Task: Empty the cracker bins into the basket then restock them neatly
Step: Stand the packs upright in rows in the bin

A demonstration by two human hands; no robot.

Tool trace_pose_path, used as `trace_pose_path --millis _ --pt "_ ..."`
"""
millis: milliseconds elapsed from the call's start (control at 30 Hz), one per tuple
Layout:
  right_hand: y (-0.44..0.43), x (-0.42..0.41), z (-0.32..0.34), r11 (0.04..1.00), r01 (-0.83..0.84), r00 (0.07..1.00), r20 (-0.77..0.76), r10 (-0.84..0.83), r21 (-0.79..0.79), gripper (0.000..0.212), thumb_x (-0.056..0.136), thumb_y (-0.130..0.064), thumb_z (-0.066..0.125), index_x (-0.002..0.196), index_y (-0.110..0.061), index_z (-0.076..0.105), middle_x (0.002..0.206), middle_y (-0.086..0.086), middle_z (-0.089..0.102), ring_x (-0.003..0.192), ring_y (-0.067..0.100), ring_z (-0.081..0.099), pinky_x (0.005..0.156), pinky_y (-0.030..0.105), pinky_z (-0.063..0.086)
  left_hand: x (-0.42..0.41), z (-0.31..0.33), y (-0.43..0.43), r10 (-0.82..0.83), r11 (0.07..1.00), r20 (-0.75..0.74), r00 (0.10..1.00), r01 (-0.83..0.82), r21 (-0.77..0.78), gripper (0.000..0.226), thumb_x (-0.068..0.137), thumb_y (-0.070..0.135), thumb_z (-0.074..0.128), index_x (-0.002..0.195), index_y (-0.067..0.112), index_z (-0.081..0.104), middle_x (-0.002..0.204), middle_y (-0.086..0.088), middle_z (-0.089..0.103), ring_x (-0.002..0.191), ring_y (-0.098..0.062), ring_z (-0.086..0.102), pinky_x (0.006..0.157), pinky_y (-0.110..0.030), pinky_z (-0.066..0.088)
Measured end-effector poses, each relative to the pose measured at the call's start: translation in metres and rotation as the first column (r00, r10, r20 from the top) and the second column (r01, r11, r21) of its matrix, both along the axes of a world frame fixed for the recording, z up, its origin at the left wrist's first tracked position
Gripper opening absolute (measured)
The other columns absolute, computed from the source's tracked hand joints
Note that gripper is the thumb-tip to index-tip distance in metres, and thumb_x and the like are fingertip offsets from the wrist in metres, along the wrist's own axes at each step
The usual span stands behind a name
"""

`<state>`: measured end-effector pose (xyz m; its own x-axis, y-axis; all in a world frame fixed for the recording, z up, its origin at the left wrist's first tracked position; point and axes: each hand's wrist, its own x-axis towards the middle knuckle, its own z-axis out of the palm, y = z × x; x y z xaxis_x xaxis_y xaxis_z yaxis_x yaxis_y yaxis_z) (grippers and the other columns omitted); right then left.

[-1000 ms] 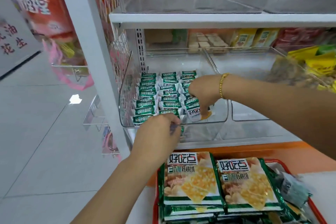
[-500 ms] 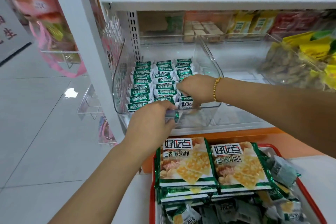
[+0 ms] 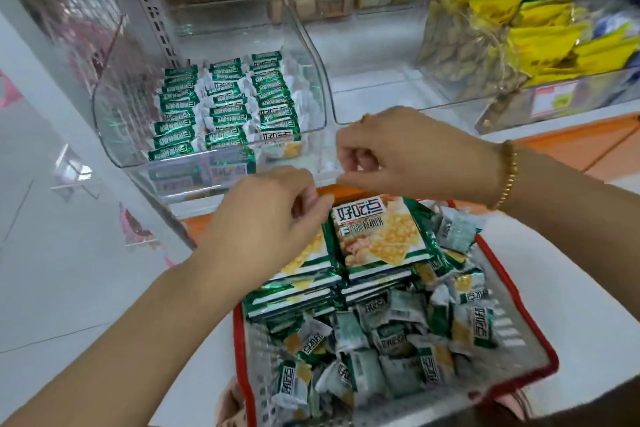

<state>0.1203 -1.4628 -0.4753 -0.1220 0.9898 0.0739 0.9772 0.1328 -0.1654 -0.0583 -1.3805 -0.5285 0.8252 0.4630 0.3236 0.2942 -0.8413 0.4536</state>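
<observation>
The brand 好吃点 is showing on a white patch of the large cracker pack [image 3: 381, 232] in the basket [image 3: 519, 291]. The same characters are appearing on a small packet [image 3: 481, 319] there and on the front packet [image 3: 277, 139] in the clear bin [image 3: 114, 135]. The smaller lines are staying too blurred to read.

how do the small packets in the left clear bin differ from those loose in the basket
The small green-and-white packets in the clear plastic bin stand on edge in three tidy rows; the small packets in the red-rimmed mesh basket lie jumbled. The binned ones show mostly green top edges; the basket ones show fronts and backs. Same wrapper design.
</observation>
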Motion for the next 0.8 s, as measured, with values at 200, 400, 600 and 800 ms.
trace_pose_path --millis 200,400,600,800 --pt "-0.087 0.017 -0.081 0.904 0.025 0.999 -0.009 -0.032 -0.427 0.017 0.091 -0.039 0.060 0.090 -0.022 0.058 0.077 -0.011 0.056 0.069 0.005 0.048 0.062 0.019 0.038 0.024 -0.044 -0.067 -0.202 0.979 -0.361 0.911 0.177 -0.101 0.032 0.095 0.039 0.048 0.076 0.015 0.053 0.073 0.001 0.054 0.067 -0.016 0.051 0.062 -0.033 0.041" --pt "-0.145 0.027 -0.175 0.746 0.071 0.997 0.028 -0.070 -0.662 0.034 0.094 -0.027 0.057 0.126 -0.014 0.056 0.121 0.008 0.060 0.109 0.022 0.055 0.083 0.029 0.041 0.026 -0.113 -0.100 -0.309 0.919 -0.632 0.710 0.051 -0.392 0.022 0.094 0.031 0.054 0.080 0.015 0.061 0.077 0.003 0.062 0.068 -0.013 0.058 0.065 -0.024 0.047" --pt "-0.166 0.028 -0.226 0.748 0.067 0.982 0.175 0.066 -0.660 0.042 0.093 -0.021 0.054 0.132 -0.005 0.048 0.123 0.017 0.056 0.114 0.030 0.048 0.094 0.040 0.042 0.019 -0.180 -0.103 -0.243 0.872 -0.845 0.476 -0.274 -0.405 0.037 0.095 0.035 0.053 0.067 0.017 0.036 0.065 0.000 0.033 0.053 -0.012 0.030 0.051 -0.023 0.026" --pt "-0.164 0.020 -0.235 0.809 0.055 0.979 0.192 0.073 -0.586 0.041 0.094 -0.011 0.049 0.134 -0.005 0.044 0.125 0.015 0.053 0.116 0.027 0.043 0.091 0.031 0.033 0.011 -0.228 -0.125 0.000 0.540 -0.815 0.580 -0.686 -0.488 0.043 0.088 0.030 0.065 0.117 -0.001 0.056 0.061 0.004 0.046 0.048 -0.009 0.049 0.046 -0.019 0.037"
